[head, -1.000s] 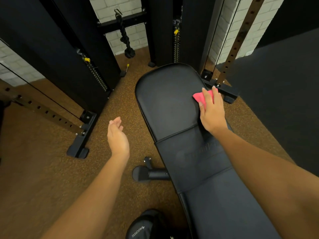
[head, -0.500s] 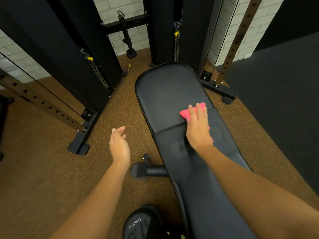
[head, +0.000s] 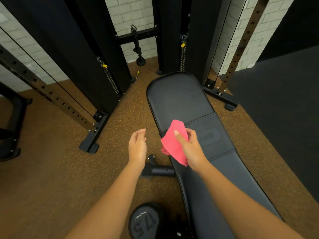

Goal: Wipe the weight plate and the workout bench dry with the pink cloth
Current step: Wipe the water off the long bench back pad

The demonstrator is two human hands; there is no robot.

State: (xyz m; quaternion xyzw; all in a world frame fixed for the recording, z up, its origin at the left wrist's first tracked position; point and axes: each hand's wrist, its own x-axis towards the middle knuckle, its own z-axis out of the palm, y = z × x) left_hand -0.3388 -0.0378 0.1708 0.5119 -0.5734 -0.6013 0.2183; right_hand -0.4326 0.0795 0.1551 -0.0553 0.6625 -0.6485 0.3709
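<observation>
The black padded workout bench [head: 179,99] runs from the upper middle down to the lower right. My right hand [head: 191,149] holds the pink cloth [head: 173,144] over the bench's left edge, thumb laid across the cloth, which hangs in loose folds. My left hand [head: 137,146] hovers beside it over the floor, fingers relaxed and holding nothing. A dark round weight [head: 145,221] marked 17.5 lies on the floor at the bottom, to the left of the bench.
A black cable machine [head: 96,54] with perforated uprights stands behind and to the left of the bench. Its feet [head: 91,144] reach onto the brown speckled floor. A bench foot tube [head: 160,169] sticks out left. Dark matting [head: 276,109] lies at the right.
My right hand has drawn the cloth from the bench's right edge down and across to its left edge, and now lifts it bunched off the pad. My left hand stayed near its place.
</observation>
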